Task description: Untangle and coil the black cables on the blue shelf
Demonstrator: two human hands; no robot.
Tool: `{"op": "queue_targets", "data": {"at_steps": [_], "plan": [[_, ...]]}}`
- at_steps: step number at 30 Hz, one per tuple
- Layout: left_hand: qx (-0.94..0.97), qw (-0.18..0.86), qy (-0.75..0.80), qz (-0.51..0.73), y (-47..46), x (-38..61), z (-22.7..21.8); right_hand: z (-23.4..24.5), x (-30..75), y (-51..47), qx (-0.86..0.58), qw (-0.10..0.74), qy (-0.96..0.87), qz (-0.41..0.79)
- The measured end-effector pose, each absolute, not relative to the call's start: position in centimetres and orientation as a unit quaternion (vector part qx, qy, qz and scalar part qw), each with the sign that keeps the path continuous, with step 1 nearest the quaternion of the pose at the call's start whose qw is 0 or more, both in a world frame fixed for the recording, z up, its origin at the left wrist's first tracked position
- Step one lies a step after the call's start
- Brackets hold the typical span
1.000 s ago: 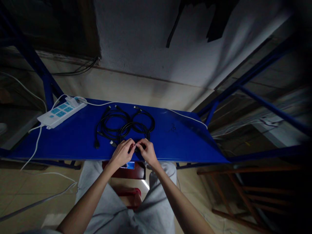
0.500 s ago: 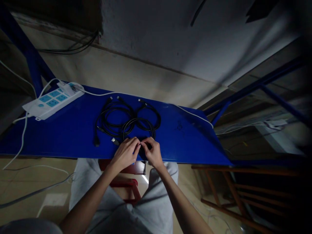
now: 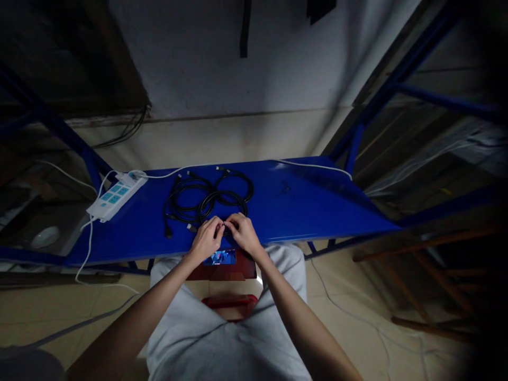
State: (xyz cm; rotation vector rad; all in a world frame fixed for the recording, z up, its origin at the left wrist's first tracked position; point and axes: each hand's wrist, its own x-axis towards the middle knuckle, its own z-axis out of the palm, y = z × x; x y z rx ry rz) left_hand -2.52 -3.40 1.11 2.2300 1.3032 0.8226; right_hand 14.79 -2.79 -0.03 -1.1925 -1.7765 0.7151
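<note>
Black cables lie in overlapping coils on a blue tabletop [image 3: 301, 211]. The nearest coil [image 3: 200, 207] reaches my fingers; another coil [image 3: 170, 198] sits behind it to the left, and a third [image 3: 251, 188] to the right. My left hand [image 3: 208, 234] and my right hand [image 3: 243, 232] meet at the near side of the nearest coil. Both pinch with thumb and forefinger at one dark spot, too small to make out. A silver-ended connector [image 3: 191, 227] rests just left of my left hand. Farther left lies a black plug end [image 3: 168, 232].
A white power strip [image 3: 115, 198] with blue sockets stands at the table's left end. A white cord [image 3: 305, 165] runs along the back edge. Below the front edge, a lit screen [image 3: 220, 257] rests on a dark red surface [image 3: 246, 269] between the knees. Blue frame bars [image 3: 355, 145] rise on the right.
The camera view has turned and shifted, so more of the wall and the lit screen show. Both hands stay pinched together at the nearest coil; the cables keep their layout.
</note>
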Motion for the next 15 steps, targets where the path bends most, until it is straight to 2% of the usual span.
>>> {"op": "queue_targets", "data": {"at_steps": [15], "plan": [[0.809,0.183,0.483,0.283,-3.68,-1.84,1.25,-0.35,14.74,-3.14,-0.472,0.438,-0.723,0.249]]}}
